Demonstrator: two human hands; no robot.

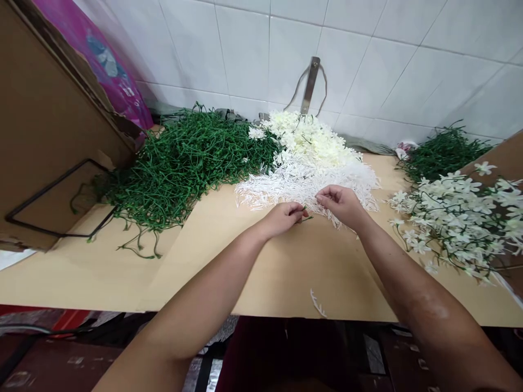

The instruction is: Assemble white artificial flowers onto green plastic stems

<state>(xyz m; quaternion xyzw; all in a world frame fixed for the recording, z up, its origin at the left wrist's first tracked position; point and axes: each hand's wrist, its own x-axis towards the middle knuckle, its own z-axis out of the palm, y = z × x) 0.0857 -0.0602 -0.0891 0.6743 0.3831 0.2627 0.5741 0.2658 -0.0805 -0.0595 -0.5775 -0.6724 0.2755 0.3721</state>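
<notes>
A: Hands? Stem?
B: L hand pinching green stem, mid-table. R hand pinching white sprig pile at near edge.
A: Room?
B: Bare board toward front edge; green stems left, flowers right.

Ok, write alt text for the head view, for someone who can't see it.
Two bare hands meet over a tan table: the left hand pinches a thin green stem, and the right hand touches a heap of white feathery sprigs. A pile of green stems lies to the left, cream flower heads behind, and finished white flower sprays to the right.
</notes>
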